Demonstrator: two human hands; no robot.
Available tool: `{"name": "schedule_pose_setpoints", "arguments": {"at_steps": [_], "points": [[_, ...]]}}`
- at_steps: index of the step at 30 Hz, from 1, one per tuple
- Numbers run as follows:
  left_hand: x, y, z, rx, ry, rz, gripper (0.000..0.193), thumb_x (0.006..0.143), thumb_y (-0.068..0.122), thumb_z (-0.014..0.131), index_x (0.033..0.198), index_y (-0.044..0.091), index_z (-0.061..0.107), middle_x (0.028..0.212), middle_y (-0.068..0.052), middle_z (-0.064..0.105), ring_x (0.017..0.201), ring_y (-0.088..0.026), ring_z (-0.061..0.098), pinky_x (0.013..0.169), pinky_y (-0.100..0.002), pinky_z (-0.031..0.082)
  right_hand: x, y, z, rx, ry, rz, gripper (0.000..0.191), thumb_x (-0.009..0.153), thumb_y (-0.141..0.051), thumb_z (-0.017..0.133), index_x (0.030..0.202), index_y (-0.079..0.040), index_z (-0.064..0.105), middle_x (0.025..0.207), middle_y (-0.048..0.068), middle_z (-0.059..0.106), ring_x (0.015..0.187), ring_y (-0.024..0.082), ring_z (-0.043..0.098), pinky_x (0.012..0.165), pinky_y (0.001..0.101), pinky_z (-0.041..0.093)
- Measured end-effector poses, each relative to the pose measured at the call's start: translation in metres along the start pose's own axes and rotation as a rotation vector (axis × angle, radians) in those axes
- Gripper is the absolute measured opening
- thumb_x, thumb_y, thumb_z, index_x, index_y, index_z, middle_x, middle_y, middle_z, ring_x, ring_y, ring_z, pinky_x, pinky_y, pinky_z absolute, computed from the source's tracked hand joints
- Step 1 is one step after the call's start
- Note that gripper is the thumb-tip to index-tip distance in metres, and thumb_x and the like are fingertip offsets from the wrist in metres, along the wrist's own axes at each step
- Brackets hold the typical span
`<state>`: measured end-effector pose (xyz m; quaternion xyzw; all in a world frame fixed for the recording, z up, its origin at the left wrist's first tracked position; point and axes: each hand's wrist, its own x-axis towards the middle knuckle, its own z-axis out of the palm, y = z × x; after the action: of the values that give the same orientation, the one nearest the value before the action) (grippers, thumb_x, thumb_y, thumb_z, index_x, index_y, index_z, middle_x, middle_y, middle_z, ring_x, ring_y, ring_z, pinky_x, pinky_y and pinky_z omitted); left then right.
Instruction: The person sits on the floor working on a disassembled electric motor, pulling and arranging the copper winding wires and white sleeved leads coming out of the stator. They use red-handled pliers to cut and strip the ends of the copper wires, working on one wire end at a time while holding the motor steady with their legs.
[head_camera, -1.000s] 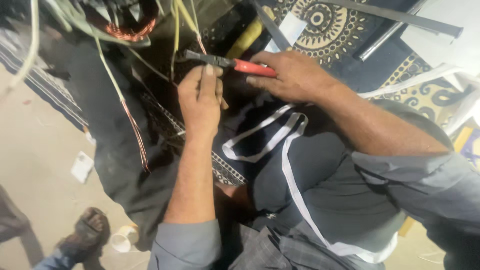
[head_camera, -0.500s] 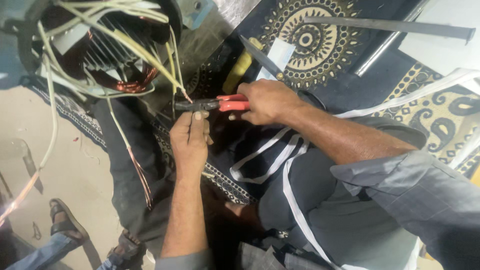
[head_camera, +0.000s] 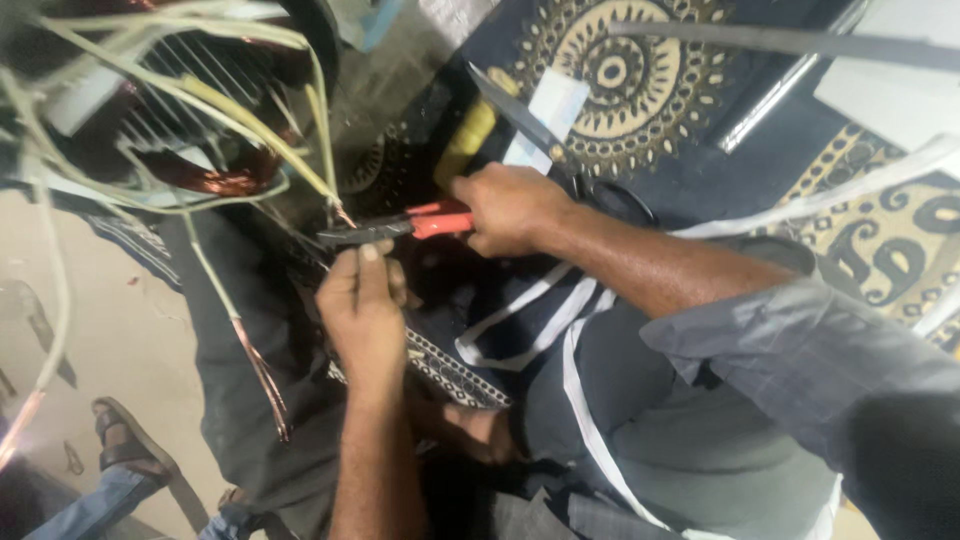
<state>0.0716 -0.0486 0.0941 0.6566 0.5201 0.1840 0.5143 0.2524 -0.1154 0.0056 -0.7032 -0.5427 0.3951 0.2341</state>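
Observation:
My right hand (head_camera: 505, 205) grips red-handled pliers (head_camera: 400, 225), whose dark jaws point left and meet the bare copper tip of a pale sleeved wire (head_camera: 300, 165). My left hand (head_camera: 365, 300) reaches up from below, its fingertips pinched on that wire right under the jaws. The wire runs up and left to a motor stator (head_camera: 200, 120) with copper windings, from which several pale leads fan out. Another lead with a bare copper end (head_camera: 262, 375) hangs left of my left wrist.
On the dark patterned mat (head_camera: 620, 70) beyond my right hand lie scissors (head_camera: 520, 115), a yellow-handled tool (head_camera: 468, 140) and a long metal bar (head_camera: 790, 40). White tape strips (head_camera: 575, 390) cross my lap. Another person's sandalled foot (head_camera: 125, 440) is at the lower left.
The view has shifted, bringing the stator further into view at upper left. My hands and the pliers now sit lower and closer to the stator, at a lead's copper tip.

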Motion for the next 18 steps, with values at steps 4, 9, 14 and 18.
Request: {"name": "schedule_pose_setpoints", "arguments": {"at_steps": [4, 9, 14, 18], "points": [[0.0, 0.0, 0.0, -0.197, 0.004, -0.096, 0.023, 0.108, 0.016, 0.054, 0.107, -0.001, 0.069, 0.069, -0.001, 0.054, 0.053, -0.009, 0.046, 0.049, -0.025, 0.042, 0.01, 0.0, 0.002, -0.017, 0.02, 0.027, 0.031, 0.074, -0.026, 0.077, 0.098, -0.007, 0.069, 0.095, 0.016, 0.072, 0.093, 0.039, 0.07, 0.078, 0.0512, 0.055], [0.0, -0.008, -0.011, -0.203, 0.003, -0.191, 0.021, 0.104, 0.017, 0.055, 0.105, 0.0, 0.068, 0.064, -0.002, 0.054, 0.048, -0.01, 0.047, 0.045, -0.027, 0.044, 0.008, -0.005, -0.017, -0.117, -0.087, -0.044, 0.037, 0.084, -0.043, 0.073, 0.094, -0.007, 0.071, 0.089, 0.017, 0.072, 0.09, 0.039, 0.07, 0.076, 0.0513, 0.055], [0.001, -0.019, -0.011, 0.064, -0.055, -0.003, 0.021, 0.105, 0.018, 0.058, 0.108, 0.002, 0.07, 0.07, -0.001, 0.058, 0.058, -0.009, 0.053, 0.051, -0.025, 0.048, -0.022, -0.01, -0.042, -0.019, -0.194, 0.032, 0.045, 0.091, -0.054, 0.062, 0.095, -0.012, 0.074, 0.085, 0.018, 0.071, 0.084, 0.04, 0.069, 0.074, 0.0524, 0.051], [-0.004, -0.026, -0.007, 0.372, -0.023, 0.174, 0.021, 0.103, 0.02, 0.061, 0.106, 0.002, 0.072, 0.064, -0.004, 0.064, 0.057, -0.012, 0.061, 0.055, -0.029, 0.05, -0.054, -0.007, -0.053, -0.018, -0.195, 0.1, 0.046, 0.091, -0.053, 0.062, 0.094, -0.009, 0.075, 0.086, 0.018, 0.073, 0.084, 0.04, 0.07, 0.075, 0.0514, 0.052]]}}
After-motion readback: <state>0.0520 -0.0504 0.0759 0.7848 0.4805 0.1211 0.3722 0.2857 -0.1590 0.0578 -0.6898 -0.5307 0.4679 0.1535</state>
